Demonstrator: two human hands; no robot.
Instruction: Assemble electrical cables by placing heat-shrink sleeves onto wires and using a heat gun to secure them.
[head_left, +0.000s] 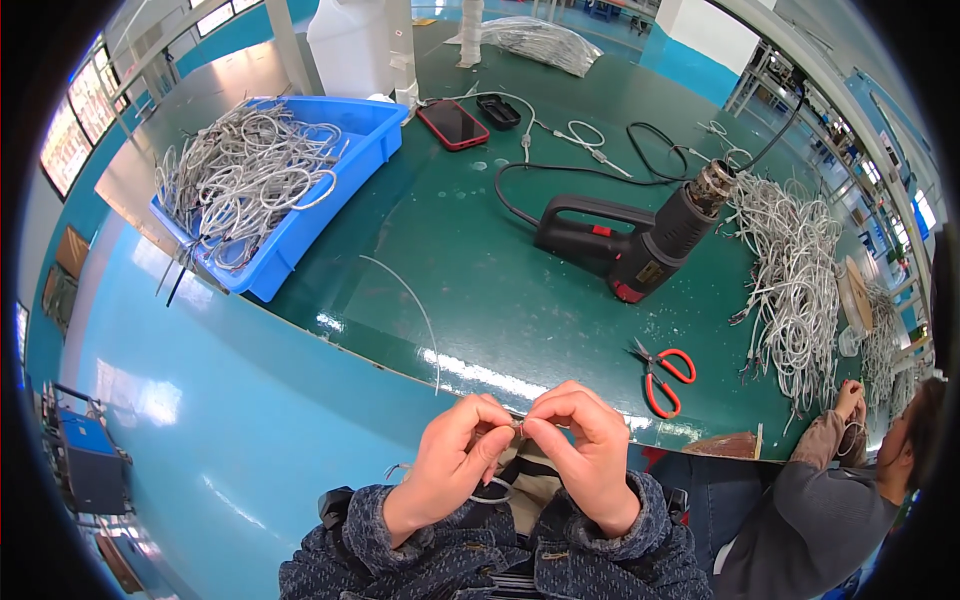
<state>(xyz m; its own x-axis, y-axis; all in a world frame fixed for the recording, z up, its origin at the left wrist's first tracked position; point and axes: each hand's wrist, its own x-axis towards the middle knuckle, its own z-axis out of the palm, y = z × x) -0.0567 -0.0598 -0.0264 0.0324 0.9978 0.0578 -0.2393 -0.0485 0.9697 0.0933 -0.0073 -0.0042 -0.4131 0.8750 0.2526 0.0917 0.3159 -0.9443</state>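
Note:
My left hand (462, 455) and my right hand (583, 450) meet at the table's front edge, thumbs and forefingers pinched close together. Between the fingertips is a thin wire end (519, 430), reddish in part and mostly hidden. A grey cable (492, 497) loops out beneath my left hand, with loose wire ends by the wrist. On the green table to the right lie scissors (660, 380) with red handles, blades toward the far left. Just beyond my left hand, a thin pale strand (418, 305) curves over the table and past its edge.
A blue bin (330, 200) heaped with grey cables (250, 180) stands left. A black heat gun (650, 240) lies right of centre, near a red-edged phone (453, 125) and more piled cables (795, 280). A co-worker (835, 490) sits at the right, hands raised.

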